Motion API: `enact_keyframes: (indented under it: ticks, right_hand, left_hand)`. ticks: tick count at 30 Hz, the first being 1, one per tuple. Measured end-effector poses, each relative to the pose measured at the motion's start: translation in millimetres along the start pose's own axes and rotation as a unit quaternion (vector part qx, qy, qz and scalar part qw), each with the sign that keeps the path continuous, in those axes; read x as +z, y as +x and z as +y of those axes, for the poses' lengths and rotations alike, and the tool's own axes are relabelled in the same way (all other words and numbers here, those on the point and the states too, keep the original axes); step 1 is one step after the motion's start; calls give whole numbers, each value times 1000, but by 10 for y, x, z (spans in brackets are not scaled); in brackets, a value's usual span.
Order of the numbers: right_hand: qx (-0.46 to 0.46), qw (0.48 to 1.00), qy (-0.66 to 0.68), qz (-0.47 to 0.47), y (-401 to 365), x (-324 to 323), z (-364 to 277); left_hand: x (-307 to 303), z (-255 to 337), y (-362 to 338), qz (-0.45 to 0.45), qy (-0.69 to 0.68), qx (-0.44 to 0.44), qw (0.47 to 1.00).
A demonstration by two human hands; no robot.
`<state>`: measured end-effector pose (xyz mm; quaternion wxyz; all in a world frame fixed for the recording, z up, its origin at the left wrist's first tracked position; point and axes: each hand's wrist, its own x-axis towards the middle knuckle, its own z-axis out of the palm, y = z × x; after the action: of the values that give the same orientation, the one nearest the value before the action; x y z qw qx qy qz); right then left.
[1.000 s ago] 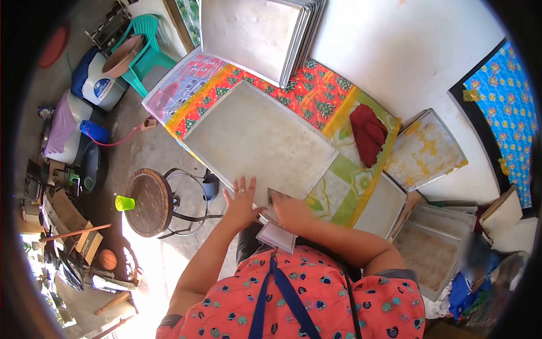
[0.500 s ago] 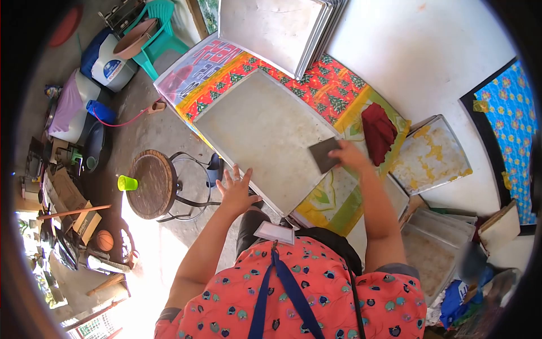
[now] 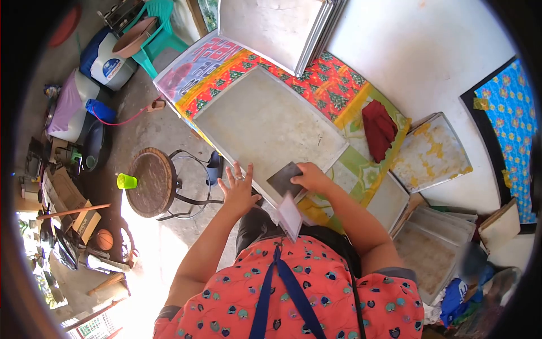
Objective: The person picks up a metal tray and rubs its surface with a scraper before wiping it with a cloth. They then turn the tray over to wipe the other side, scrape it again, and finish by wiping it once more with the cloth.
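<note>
A large shallow metal baking tray [image 3: 265,124] lies on a table with a patterned plastic cover. My right hand [image 3: 311,178] grips a flat, dark grey square scraper [image 3: 283,178] by its right corner, over the tray's near end. Small dark specks show on the tray toward its right corner. At the tray's near left edge, my left hand [image 3: 238,189] has its fingers spread, a ring on one of them. A name card [image 3: 289,217] on a blue lanyard hangs in front of my body, just below the scraper.
Stacked metal trays [image 3: 271,28] stand at the table's far side. A dark red cloth [image 3: 379,130] lies on the right end, beside a yellow-stained tray [image 3: 432,152]. Left of the table stands a round wooden stool [image 3: 151,182] with a green cup [image 3: 127,181].
My right hand has drawn the scraper from the tray's right edge toward me and leftward, to its near end. The name card has swung upright. My left hand stays spread at the edge.
</note>
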<state>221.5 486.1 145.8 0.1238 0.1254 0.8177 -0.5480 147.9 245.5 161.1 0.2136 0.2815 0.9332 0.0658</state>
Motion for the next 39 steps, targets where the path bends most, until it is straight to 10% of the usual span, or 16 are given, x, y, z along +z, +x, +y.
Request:
enact_keyframes:
  ticks: [6,7,11,14,19,33,39]
  right_hand:
    - [-35,995,-62,65,86,-49,38]
    - [-218,945,-225,94,91,79,50]
    - [97,988,57,106,103,-260,-78]
    - [-101,976,-163,108,149,35,88]
    - [40,990,64,123,199,-136,47]
    - [-80,981,-112,137,155,10,11]
    - [56,986,21,159,97,-447,-96]
  left_hand:
    - [-14,-27,-53,19,-4,8,1000]
    - [-26,3,-51,10,-7,9,1000]
    - [-64,61,-78,0,-17,13,1000]
    - [-14,58,-94,-6,-20,15,1000]
    - [-29,95,-101,-6,-17,22,1000]
    - [-66,120,-129,-4,-15,19,1000]
    - [-100,127,-117,10,-24,51,998]
